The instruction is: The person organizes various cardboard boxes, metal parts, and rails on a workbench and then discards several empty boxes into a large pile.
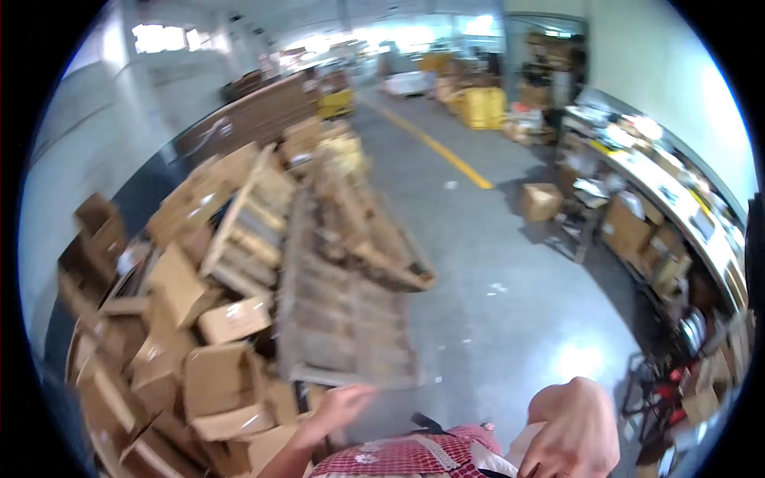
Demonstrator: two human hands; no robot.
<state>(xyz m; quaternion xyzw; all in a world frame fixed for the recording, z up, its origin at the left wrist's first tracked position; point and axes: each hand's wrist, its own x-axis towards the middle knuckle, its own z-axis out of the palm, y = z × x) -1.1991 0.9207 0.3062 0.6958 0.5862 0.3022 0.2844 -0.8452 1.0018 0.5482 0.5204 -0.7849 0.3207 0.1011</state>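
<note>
My left hand (343,408) is low in the picture, just off the near end of a wooden pallet (343,319). Its fingers look loosely stretched out, and I see nothing held in them. Close to my body on the right, my right hand (575,430) is raised and bent, smeared by motion. Its fingers are hidden, so whether it holds anything is unclear. Between the hands shows the red checked cloth (390,458) of my clothing, with a dark strap on it.
Several cardboard boxes (227,386) lie heaped along the left wall, with another pallet (251,219) leaning among them. A yellow line (438,147) runs along the grey floor. At the right stands a cluttered workbench (657,187), a small box (542,201) beside it. Yellow bins (480,107) stand farther off.
</note>
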